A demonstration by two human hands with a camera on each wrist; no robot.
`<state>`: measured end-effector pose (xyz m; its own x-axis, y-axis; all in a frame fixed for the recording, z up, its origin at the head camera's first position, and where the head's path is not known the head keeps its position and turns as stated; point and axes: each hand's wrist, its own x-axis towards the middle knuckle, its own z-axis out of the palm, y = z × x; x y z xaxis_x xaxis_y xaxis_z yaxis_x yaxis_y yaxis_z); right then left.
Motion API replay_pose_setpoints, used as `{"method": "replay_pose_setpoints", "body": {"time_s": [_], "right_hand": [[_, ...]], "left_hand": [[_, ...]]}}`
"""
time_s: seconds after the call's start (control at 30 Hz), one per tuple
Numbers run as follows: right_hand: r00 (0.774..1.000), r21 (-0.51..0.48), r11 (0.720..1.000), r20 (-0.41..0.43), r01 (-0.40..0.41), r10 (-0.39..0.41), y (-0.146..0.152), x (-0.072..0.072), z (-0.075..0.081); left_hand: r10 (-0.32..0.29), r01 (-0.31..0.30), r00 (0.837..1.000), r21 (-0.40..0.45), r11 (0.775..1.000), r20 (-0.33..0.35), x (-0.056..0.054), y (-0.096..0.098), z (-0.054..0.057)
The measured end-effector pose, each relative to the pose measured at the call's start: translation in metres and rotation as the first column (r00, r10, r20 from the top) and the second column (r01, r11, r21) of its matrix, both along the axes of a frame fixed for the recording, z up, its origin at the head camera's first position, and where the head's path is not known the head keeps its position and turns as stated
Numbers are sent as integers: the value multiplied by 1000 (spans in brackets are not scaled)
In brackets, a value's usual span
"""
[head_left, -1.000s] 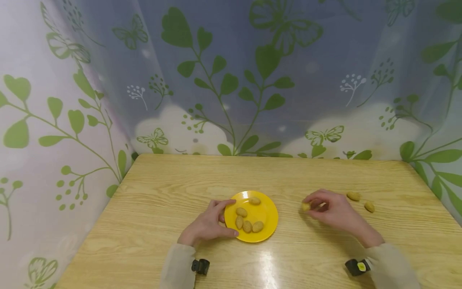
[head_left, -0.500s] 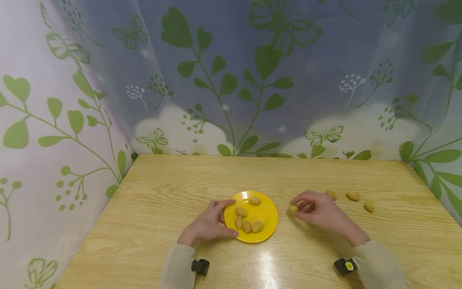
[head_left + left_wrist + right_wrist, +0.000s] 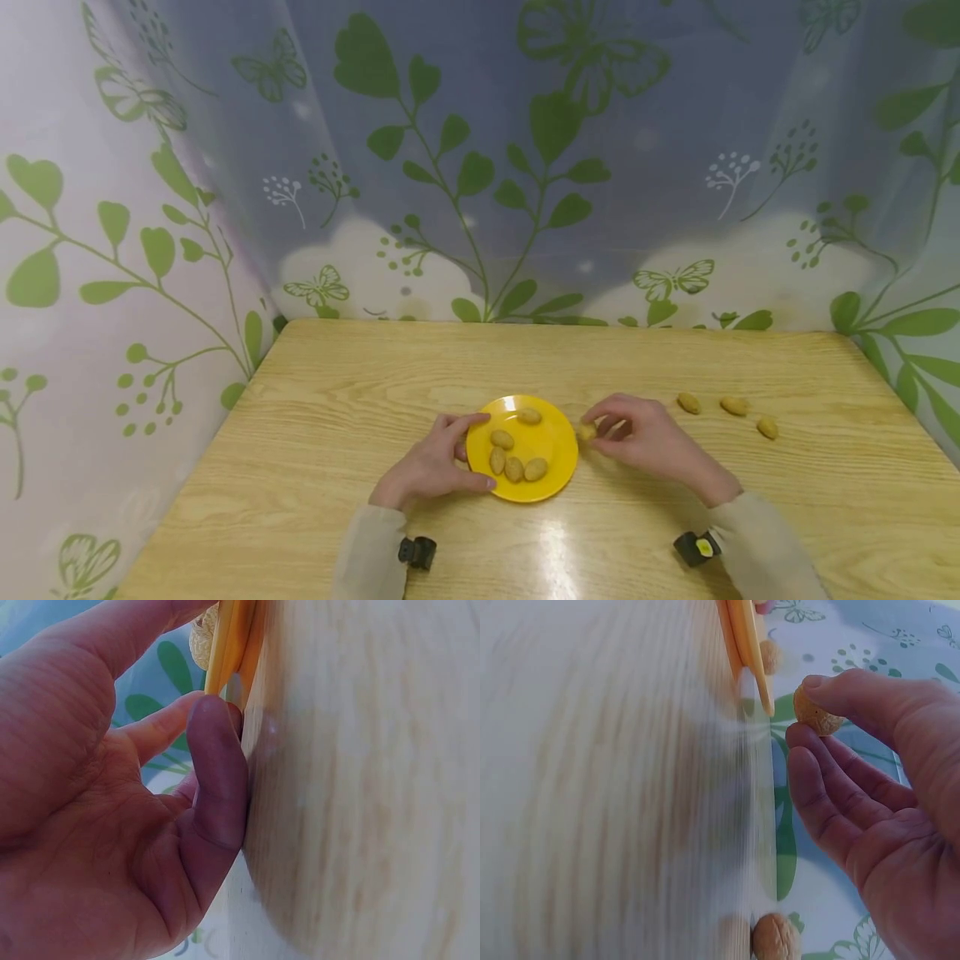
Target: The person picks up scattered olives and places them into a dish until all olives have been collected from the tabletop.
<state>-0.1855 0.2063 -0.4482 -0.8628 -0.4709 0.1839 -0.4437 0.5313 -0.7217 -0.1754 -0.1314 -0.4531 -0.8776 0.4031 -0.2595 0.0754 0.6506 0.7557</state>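
Observation:
My left hand (image 3: 437, 465) grips the left rim of a yellow plate (image 3: 558, 442), thumb at the near edge and fingers at the far edge. In the left wrist view a fingertip (image 3: 210, 712) sits right at the plate's edge. Several walnuts (image 3: 502, 440) lie on the plate, mostly toward its near side, one alone near the back. Between thumb and fingertips my right hand (image 3: 637, 437) pinches another walnut (image 3: 814, 711), held just off the plate's right edge. The right wrist view shows that walnut raised above the tabletop, close to the plate's rim.
Three more walnuts (image 3: 733, 406) lie on the wooden table (image 3: 360, 367) to the right, beyond my right hand. A curtain (image 3: 465, 208) with leaf and butterfly prints hangs behind the table and along its sides. Each wrist wears a small black device (image 3: 417, 552).
My right hand has moved left with the walnut, up to the plate's edge, uncovering another walnut behind it on the table. The left hand and plate have stayed put.

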Motion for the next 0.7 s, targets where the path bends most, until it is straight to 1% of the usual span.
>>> {"method": "replay_pose_setpoints", "body": {"time_s": [0.17, 0.43, 0.7], "right_hand": [[1000, 5, 1000, 17, -24, 24, -8, -1, 2], [998, -9, 998, 6, -65, 65, -22, -5, 2], [994, -20, 994, 2, -106, 106, -35, -8, -3]], "left_hand": [[-1, 1, 1000, -8, 1000, -6, 0, 0, 0], [0, 0, 1000, -5, 1000, -7, 0, 0, 0], [-7, 6, 1000, -7, 1000, -11, 0, 0, 0]]}}
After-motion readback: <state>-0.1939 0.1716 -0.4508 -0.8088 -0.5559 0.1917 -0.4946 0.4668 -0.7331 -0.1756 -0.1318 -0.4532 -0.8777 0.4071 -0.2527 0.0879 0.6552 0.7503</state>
